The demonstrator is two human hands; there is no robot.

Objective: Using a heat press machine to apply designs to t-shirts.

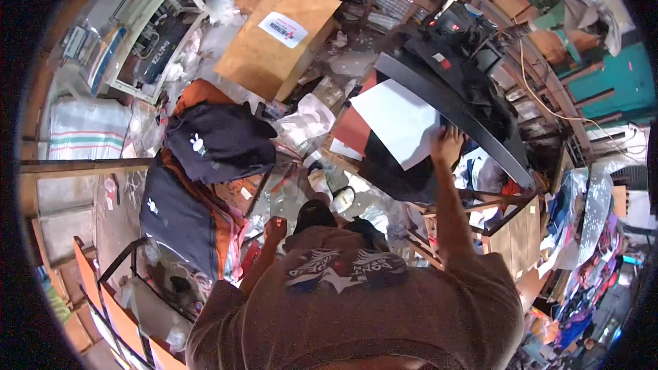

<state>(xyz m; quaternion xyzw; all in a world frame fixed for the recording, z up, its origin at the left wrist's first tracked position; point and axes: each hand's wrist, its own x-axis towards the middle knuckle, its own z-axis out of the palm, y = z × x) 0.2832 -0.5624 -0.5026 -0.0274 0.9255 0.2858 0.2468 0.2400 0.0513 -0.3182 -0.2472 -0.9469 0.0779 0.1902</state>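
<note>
My right hand [449,146] reaches forward and lies fairly flat at the right edge of a white sheet [397,120], fingers stretched out. Under the sheet is black fabric [394,181], spread on the bed of a black press-like machine [473,120]. Its thick dark upper plate [439,99] stands raised just beyond my fingers. My left hand [275,229] hangs low beside my body, fingers curled closed; whether something small is in them I cannot make out. Left of it sit folded dark garments [175,212] with a small white rabbit print, and a dark hooded garment [219,140] above them.
A large brown cardboard box [240,58] stands ahead. Plastic bags and scraps litter the floor. At the left are a white-framed machine [154,48] and a white striped sack [86,127]. A cable [531,89] hangs at the right, near piled colourful clothes [582,288].
</note>
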